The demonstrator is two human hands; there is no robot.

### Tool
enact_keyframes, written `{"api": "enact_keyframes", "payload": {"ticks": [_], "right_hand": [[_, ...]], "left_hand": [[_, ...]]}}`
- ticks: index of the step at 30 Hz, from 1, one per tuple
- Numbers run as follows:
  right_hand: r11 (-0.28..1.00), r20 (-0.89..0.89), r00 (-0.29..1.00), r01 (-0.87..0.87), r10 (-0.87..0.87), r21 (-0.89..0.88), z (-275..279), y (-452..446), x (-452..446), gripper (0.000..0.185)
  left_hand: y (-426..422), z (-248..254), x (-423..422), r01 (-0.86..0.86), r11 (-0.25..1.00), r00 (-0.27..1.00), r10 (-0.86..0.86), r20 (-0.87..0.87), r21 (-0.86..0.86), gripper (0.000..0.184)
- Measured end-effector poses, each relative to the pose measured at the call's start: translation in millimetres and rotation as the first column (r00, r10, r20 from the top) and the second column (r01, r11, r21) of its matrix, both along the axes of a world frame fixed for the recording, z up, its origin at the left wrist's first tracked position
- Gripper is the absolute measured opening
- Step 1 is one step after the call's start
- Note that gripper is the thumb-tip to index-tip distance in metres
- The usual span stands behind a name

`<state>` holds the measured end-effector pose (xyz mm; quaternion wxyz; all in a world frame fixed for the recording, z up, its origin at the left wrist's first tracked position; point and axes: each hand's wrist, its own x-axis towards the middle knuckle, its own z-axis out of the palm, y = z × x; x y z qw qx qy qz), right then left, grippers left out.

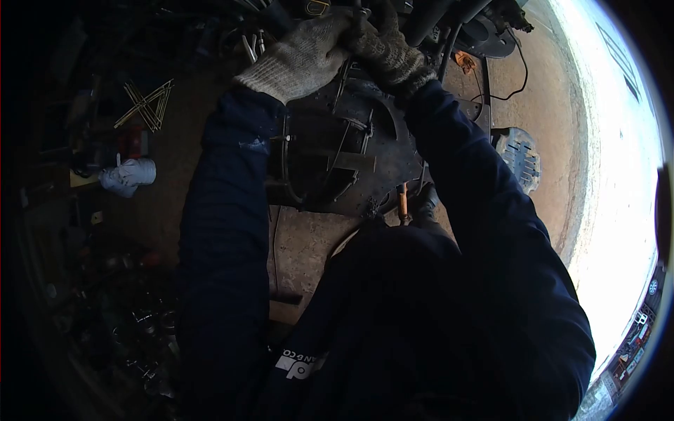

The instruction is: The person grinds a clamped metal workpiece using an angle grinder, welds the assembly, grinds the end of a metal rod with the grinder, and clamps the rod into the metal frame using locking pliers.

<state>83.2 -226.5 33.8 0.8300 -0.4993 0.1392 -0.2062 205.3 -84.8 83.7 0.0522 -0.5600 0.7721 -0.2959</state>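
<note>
My left hand [302, 59], in a pale knitted work glove, reaches to the top of the head view with its fingers curled closed. Beside it my right hand [390, 59], in a darker, soiled glove, is also closed. Both meet around a dark, narrow upright piece [359, 19], and I cannot make out what it is. Under the hands lies a large black metal assembly [393, 151] with slots, brackets and a bent cable or hose along its left side. Shadow and the gloves hide the fingertips.
An orange-brown handle [403, 202] stands near my boots. A slotted grey-blue seat [519, 160] and an orange rag [464, 62] lie to the right. Thin yellowish rods [145, 105] and a white bundle [128, 175] are at left. Dark clutter fills the lower left.
</note>
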Motion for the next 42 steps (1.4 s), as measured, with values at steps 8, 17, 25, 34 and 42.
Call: {"api": "enact_keyframes", "payload": {"ticks": [8, 17, 25, 34, 42], "right_hand": [[0.998, -0.008, 0.999, 0.035, -0.034, 0.049, -4.8, 6.1, -3.6, 0.070], [0.988, -0.138, 0.989, 0.071, -0.052, 0.140, -34.8, -9.3, 14.3, 0.060], [0.704, 0.013, 1.000, 0.009, 0.001, -0.710, -58.3, -7.8, -7.1, 0.058], [0.668, 0.005, 0.980, 0.140, -0.200, -0.731, -65.0, -0.9, -2.3, 0.053], [0.754, -0.016, 0.982, 0.132, -0.186, -0.644, -67.4, 2.4, -2.2, 0.053]], "left_hand": [[-0.3, 24.6, -36.4, -0.202, 0.896, 0.358, 0.444, -0.822, 0.396, 0.051], [12.9, 4.6, -21.2, -0.303, 0.600, 0.131, 0.796, -0.591, 0.740, 0.089], [5.1, -20.0, -14.1, -0.060, 0.501, 0.008, 0.865, -0.501, 0.863, 0.092], [1.8, -53.4, 2.5, 0.003, 0.521, -0.186, 0.839, -0.512, 0.853, 0.099], [8.2, -86.1, 26.9, 0.006, 0.681, 0.453, 0.651, -0.609, 0.732, 0.057]]}}
